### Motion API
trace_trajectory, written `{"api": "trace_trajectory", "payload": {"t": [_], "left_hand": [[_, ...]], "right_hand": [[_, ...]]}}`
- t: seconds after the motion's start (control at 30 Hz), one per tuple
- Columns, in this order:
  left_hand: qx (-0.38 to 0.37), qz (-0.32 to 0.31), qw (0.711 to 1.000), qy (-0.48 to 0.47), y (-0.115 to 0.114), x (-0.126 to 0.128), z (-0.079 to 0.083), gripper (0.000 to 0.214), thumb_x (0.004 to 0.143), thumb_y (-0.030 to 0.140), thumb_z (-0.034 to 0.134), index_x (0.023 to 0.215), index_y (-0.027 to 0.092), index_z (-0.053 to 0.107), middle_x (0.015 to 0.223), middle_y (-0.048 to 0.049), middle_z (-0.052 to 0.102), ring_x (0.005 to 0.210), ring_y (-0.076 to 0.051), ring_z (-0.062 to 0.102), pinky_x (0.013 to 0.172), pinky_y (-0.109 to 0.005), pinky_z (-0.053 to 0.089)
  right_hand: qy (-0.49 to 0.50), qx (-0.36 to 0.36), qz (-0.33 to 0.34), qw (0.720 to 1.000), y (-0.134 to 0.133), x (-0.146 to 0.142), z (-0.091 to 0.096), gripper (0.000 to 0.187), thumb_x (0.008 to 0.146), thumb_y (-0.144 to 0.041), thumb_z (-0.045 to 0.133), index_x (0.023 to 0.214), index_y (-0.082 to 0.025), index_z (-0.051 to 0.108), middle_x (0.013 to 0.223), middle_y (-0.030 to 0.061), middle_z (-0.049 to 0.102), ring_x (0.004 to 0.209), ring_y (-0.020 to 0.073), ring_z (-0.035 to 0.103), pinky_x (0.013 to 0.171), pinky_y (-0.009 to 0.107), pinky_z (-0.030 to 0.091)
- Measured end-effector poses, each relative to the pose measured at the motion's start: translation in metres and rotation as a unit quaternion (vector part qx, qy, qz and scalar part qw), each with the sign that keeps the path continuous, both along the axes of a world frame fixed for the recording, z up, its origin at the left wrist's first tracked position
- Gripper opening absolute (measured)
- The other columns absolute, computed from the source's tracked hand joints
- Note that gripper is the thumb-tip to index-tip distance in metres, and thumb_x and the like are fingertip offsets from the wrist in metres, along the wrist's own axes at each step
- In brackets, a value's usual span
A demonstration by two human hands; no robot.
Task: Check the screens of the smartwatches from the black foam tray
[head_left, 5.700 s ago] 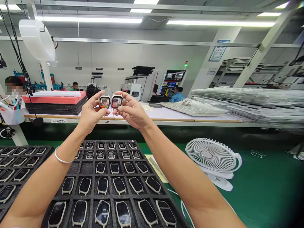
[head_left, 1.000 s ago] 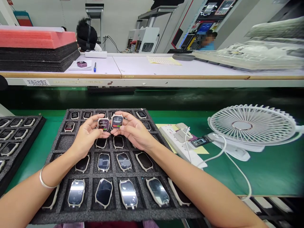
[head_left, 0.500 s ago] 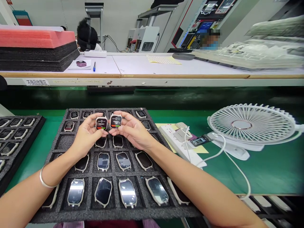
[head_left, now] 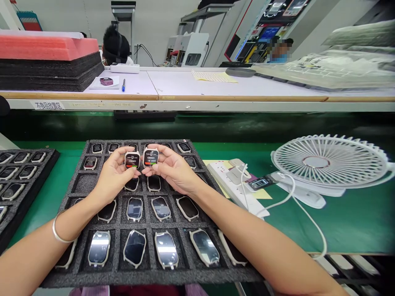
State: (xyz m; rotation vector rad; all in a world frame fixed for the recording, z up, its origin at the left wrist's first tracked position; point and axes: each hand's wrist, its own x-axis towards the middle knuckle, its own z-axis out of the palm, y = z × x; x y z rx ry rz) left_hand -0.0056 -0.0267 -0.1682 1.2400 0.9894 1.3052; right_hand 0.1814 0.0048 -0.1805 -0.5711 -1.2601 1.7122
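Note:
My left hand (head_left: 115,174) is closed on a smartwatch (head_left: 132,159) without a strap, its lit screen showing text above a red and green bar. Beside it, my right hand (head_left: 174,168) grips a second smartwatch (head_left: 151,157) with a similar lit screen. Both are held upright, side by side, over a black foam tray (head_left: 117,277). Several more strapless watches lie in the tray's compartments, among them a dark-screened watch (head_left: 135,248) near the front. Watches at the back show text on their screens. My hands and forearms hide part of the tray.
Another foam tray of watches (head_left: 27,193) lies at the left. To the right are a white power strip (head_left: 234,185) with cables and a white fan (head_left: 327,162). A shelf (head_left: 197,105) crosses behind, bearing red and black foam stacks (head_left: 49,49). A person's head (head_left: 115,45) shows beyond it.
Both hands stay in place with the same watches. The whole view has shifted very slightly.

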Motion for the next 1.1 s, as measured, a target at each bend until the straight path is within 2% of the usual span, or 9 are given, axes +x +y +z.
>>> {"api": "trace_trajectory", "payload": {"t": [0.33, 0.53, 0.67, 0.9, 1.1], "left_hand": [[0.000, 0.005, 1.000, 0.020, -0.0015, 0.0004, 0.0029, 0.044, 0.073, 0.017, 0.072, 0.114, 0.019, 0.055, 0.097, -0.0007, 0.067, 0.063, -0.009, 0.068, 0.066, -0.026, 0.060], [-0.012, -0.011, 1.000, 0.005, -0.0043, 0.0003, 0.0039, 0.048, 0.073, 0.015, 0.070, 0.118, 0.019, 0.055, 0.106, -0.0039, 0.068, 0.071, -0.013, 0.073, 0.077, -0.032, 0.063], [-0.031, -0.010, 0.999, 0.008, -0.0053, -0.0001, 0.0051, 0.044, 0.075, 0.018, 0.069, 0.118, 0.018, 0.057, 0.104, -0.0043, 0.069, 0.068, -0.014, 0.074, 0.074, -0.032, 0.063], [-0.032, -0.005, 0.999, 0.007, -0.0056, 0.0006, 0.0068, 0.039, 0.075, 0.023, 0.073, 0.111, 0.017, 0.060, 0.097, -0.0026, 0.070, 0.062, -0.013, 0.073, 0.065, -0.028, 0.063], [-0.031, -0.011, 0.999, -0.006, -0.0065, -0.0002, 0.0072, 0.040, 0.073, 0.019, 0.070, 0.112, 0.017, 0.060, 0.089, 0.0000, 0.069, 0.063, -0.014, 0.073, 0.066, -0.028, 0.063]], "right_hand": [[-0.009, 0.000, -0.010, 1.000, -0.0006, 0.0000, 0.0009, 0.048, 0.076, -0.020, 0.078, 0.118, -0.024, 0.056, 0.098, 0.0012, 0.071, 0.073, 0.0139, 0.072, 0.071, 0.030, 0.061], [-0.017, 0.016, -0.019, 1.000, -0.0012, 0.0008, 0.0020, 0.047, 0.073, -0.014, 0.073, 0.117, -0.023, 0.056, 0.087, -0.0023, 0.067, 0.070, 0.0124, 0.069, 0.067, 0.027, 0.056], [-0.025, 0.013, -0.023, 0.999, -0.0020, 0.0010, 0.0037, 0.043, 0.073, -0.013, 0.072, 0.113, -0.022, 0.057, 0.086, -0.0030, 0.066, 0.065, 0.0096, 0.066, 0.062, 0.023, 0.051], [-0.037, 0.005, -0.027, 0.999, -0.0023, 0.0013, 0.0033, 0.035, 0.079, -0.022, 0.072, 0.110, -0.023, 0.057, 0.087, -0.0023, 0.065, 0.062, 0.0103, 0.064, 0.059, 0.025, 0.049], [-0.032, 0.004, -0.021, 0.999, -0.0031, 0.0014, 0.0046, 0.039, 0.074, -0.018, 0.073, 0.110, -0.023, 0.058, 0.089, -0.0021, 0.068, 0.063, 0.0104, 0.065, 0.060, 0.025, 0.049]]}}
